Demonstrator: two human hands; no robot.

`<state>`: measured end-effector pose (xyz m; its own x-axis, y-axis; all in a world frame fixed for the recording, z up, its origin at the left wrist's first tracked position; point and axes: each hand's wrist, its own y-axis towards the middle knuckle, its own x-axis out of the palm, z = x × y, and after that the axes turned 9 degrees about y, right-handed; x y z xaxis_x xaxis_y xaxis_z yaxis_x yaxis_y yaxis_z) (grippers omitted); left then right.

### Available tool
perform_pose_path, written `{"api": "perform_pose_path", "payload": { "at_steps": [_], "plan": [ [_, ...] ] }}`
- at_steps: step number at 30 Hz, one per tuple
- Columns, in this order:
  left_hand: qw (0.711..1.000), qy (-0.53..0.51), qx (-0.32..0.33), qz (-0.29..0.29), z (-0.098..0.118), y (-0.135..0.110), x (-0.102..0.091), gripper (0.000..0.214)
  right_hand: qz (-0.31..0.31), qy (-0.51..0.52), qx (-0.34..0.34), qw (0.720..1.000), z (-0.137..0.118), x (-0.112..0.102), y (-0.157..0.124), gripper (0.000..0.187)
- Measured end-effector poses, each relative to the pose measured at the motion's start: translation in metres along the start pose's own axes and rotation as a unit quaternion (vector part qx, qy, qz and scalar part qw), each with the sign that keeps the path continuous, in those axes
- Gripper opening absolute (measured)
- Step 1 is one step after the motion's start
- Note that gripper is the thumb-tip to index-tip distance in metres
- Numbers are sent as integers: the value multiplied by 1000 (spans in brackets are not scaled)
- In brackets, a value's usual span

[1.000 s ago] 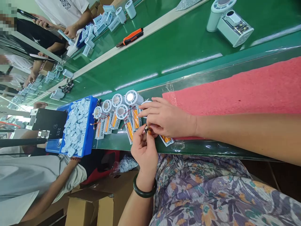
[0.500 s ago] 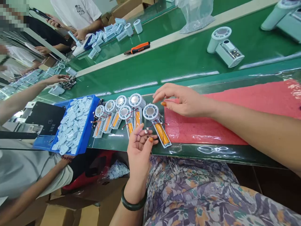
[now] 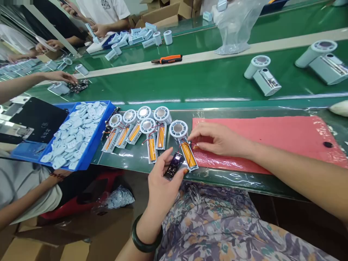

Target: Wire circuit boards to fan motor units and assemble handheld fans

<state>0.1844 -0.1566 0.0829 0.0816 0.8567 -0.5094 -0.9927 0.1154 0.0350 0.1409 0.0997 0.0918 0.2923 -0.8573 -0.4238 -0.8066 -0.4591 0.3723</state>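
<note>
My left hand (image 3: pixel 163 177) is closed on a small dark circuit board (image 3: pixel 174 165), gripping it by its sides between thumb and fingers. Just beside the board lies an opened pale blue handheld fan (image 3: pixel 178 129) with a round head and an orange battery (image 3: pixel 188 153) in its handle. My right hand (image 3: pixel 214 139) is at the right side of this fan, fingertips pinched on a thin wire there; the wire's end is hidden. Several similar opened fans (image 3: pixel 147 126) lie to the left, with red and black wires loose over their batteries.
A red mat (image 3: pixel 277 141) lies at right. At left stands a blue bin (image 3: pixel 110 112) of pale blue plastic pieces. Beyond, on the green surface, are fans (image 3: pixel 265 76) and orange-handled pliers (image 3: pixel 170 59). A co-worker's hand (image 3: pixel 63 77) reaches over dark parts (image 3: pixel 78 86).
My left hand now has the circuit board in its grip, face up. My right hand has come down and closer to the nearest fan, its fingertips now at the wires. The view has shifted slightly.
</note>
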Motion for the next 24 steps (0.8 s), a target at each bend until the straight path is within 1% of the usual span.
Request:
{"api": "perform_pose_path", "payload": {
  "at_steps": [3, 5, 7, 10, 12, 14, 16, 18, 20, 22, 24],
  "plan": [
    [997, 46, 54, 13, -7, 0, 1, 47, 25, 22, -19, 999, 0, 2, 2, 10],
    [996, 52, 77, 13, -10, 1, 1, 41, 38, 34, -17, 999, 1, 2, 3, 9],
    [995, 50, 90, 8, -12, 2, 0, 38, 36, 44, -16, 998, 2, 2, 2, 9],
    [992, 57, 111, 7, -12, 3, 0, 40, 4, 45, -15, 999, 4, 2, 0, 13],
    [989, 72, 130, 16, -12, 4, 1, 44, -6, 39, -15, 999, 5, 3, 0, 14],
    [985, 86, 150, 29, -13, 4, 3, 46, 8, 39, -24, 999, 5, 4, 1, 12],
    [983, 87, 157, 47, -14, 3, 6, 43, 30, 58, -30, 997, 5, 5, 5, 11],
    [986, 70, 138, 61, -12, 3, 8, 37, 56, 84, -14, 995, 4, 5, 11, 9],
    [994, 21, 87, 56, -9, 4, 8, 32, 86, 99, 21, 991, 3, 7, 20, 10],
    [997, -65, 18, 28, -3, 6, 7, 32, 108, 101, 52, 988, 2, 10, 28, 14],
    [987, -156, -39, -3, 4, 9, 6, 32, 107, 100, 59, 987, -1, 14, 36, 15]
  ]
}}
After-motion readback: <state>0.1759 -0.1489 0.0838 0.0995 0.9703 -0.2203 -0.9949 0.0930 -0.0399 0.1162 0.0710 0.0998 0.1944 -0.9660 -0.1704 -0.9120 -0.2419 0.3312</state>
